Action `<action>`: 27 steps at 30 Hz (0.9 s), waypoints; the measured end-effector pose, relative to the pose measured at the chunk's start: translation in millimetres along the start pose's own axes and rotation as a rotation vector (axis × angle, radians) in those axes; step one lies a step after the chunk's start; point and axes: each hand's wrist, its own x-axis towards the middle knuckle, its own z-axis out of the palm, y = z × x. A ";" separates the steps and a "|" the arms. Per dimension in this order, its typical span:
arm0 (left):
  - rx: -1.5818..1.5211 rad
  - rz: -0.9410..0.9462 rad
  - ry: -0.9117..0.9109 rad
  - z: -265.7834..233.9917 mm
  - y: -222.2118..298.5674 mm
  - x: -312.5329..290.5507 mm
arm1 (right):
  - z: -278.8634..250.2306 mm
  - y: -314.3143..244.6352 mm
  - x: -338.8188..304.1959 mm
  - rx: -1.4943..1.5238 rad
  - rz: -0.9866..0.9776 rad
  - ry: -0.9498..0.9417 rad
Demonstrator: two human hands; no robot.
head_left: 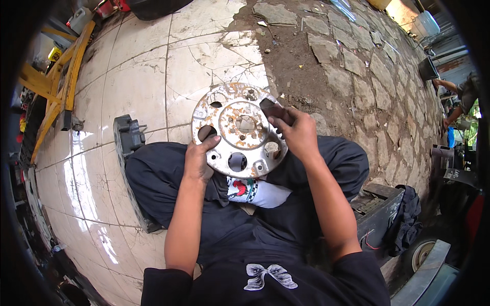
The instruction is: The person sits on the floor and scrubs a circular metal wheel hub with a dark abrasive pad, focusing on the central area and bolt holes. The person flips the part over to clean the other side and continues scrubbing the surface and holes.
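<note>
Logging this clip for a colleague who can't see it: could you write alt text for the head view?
A person's left hand grips a round, rust-spotted metal disc with holes, over dark trousers, while the right hand holds a small dark piece at its upper right. Light floor tiles lie to the left, stone paving to the right.

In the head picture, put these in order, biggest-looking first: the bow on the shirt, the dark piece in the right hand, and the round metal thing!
1. Round metal disc
2. White bow
3. Dark piece in the right hand; it's partly covered, so its full size is unsure.
</note>
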 end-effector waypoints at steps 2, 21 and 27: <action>0.025 -0.029 -0.082 -0.2 18.0 20.6 | -7.5 -2.3 17.7 0.008 0.062 -0.001; 0.155 0.086 0.091 14.2 -20.3 57.7 | 62.0 38.7 20.0 0.032 0.059 0.017; -0.029 -0.079 0.208 7.1 -22.4 64.3 | 82.7 40.5 25.7 -0.106 0.009 -0.030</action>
